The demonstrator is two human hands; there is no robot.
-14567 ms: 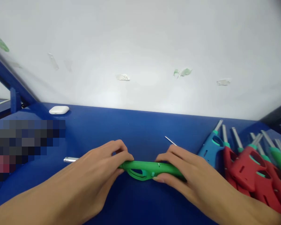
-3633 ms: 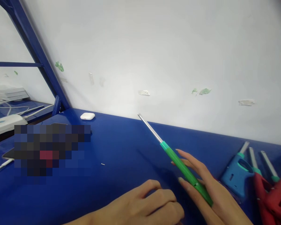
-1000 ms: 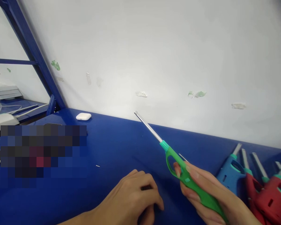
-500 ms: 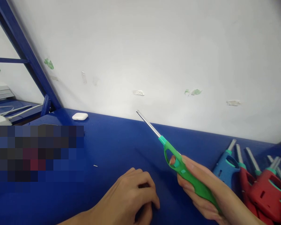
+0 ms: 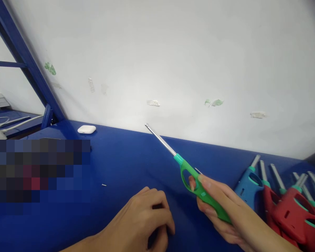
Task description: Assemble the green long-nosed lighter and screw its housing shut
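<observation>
In the head view my right hand (image 5: 220, 206) is wrapped round a green gas lighter (image 5: 212, 201), its index finger through the trigger guard and its thumb along the upper side. The lighter's metal tube slants up and left towards the wall. A thin metal sliver (image 5: 198, 170) shows beside the handle near my thumb; what it is I cannot make out. My left hand (image 5: 147, 217) rests on the blue table (image 5: 126, 154), back up, fingers loosely bent with gaps between them. Nothing shows in it, though the palm is hidden. A small screw-like piece (image 5: 104, 184) lies left of it.
On the right lie a blue lighter (image 5: 248, 189) and several red lighters (image 5: 295, 211), heaped together. A white earbud case (image 5: 86, 129) sits near the white wall (image 5: 173, 63). A blue metal frame (image 5: 33, 63) rises at left. Pixelation hides things at the table's left side.
The view has shifted slightly, so most things sit a little further left. My right hand has tilted the lighter a bit, and the metal sliver beside it shows more. The left hand stays put.
</observation>
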